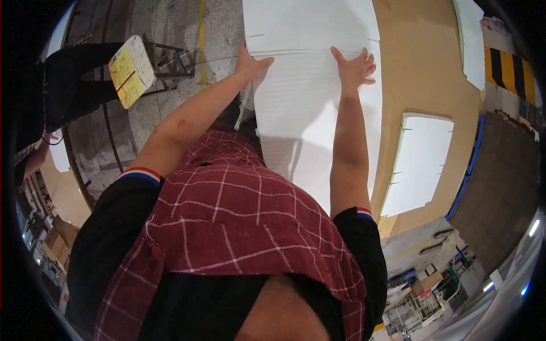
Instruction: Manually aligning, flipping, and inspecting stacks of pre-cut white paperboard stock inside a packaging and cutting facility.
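Watching remotely, I find white sheets [307, 96], long axis near-to-far; left hand [249, 67] at left edge, grip I cannot tell; right hand [354, 70], fingers spread, just inside right edge, both equally close; brown board [421, 85] farther right.

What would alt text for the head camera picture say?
Bare left hand at the left edge of large white sheets, bare right hand spread near their right edge. A smaller white stack lies to the right, a stool to the left.
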Motion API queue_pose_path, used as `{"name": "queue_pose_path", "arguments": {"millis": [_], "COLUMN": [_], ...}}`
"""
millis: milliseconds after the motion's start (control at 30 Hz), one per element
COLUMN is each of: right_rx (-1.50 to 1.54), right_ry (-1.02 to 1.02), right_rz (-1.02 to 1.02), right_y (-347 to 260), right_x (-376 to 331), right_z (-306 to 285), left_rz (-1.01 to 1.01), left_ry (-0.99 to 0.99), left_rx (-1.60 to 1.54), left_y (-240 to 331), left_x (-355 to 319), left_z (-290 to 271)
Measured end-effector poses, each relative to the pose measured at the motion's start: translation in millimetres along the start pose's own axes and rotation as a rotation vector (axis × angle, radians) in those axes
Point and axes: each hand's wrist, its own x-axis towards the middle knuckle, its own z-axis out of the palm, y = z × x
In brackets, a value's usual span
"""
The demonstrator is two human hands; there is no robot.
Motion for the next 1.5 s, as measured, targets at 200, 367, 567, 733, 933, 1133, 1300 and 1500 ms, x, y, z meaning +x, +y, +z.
{"name": "queue_pose_path", "arguments": {"millis": [200,367,567,733,933,1133,1300,1500], "right_rx": [0.009,0.279,0.172,0.380,0.833,0.780,0.744,0.838], "right_ry": [0.170,0.120,0.072,0.015,-0.142,-0.099,-0.119,-0.247], "right_rz": [-0.009,-0.026,-0.019,0.166,0.372,0.423,0.326,0.406], "right_y": [2.4,99.6,73.3,57.9,76.8,78.4,80.8,76.9], "right_x": [6.6,64.5,71.0,64.0,84.9,86.4,87.3,89.3], "right_z": [-1.1,-0.5,-0.7,-10.5,-0.9,7.2,7.1,3.3], "left_rz": [0.121,-0.104,-0.215,0.136,-0.206,-0.213,-0.202,-0.288], "left_ry": [0.025,0.038,0.159,0.116,-0.043,-0.091,-0.050,-0.157], "left_rx": [0.018,-0.075,-0.311,0.041,-0.110,0.007,0.052,0.135], "left_y": [8.0,11.7,-3.7,-3.2,12.3,9.2,8.6,13.0], "left_x": [-13.6,-29.2,-20.4,-19.8,-18.2,-16.7,-14.1,-9.5], "left_z": [-8.4,-11.6,-14.1,-25.4,-27.7,-30.8,-28.0,-41.0]}}
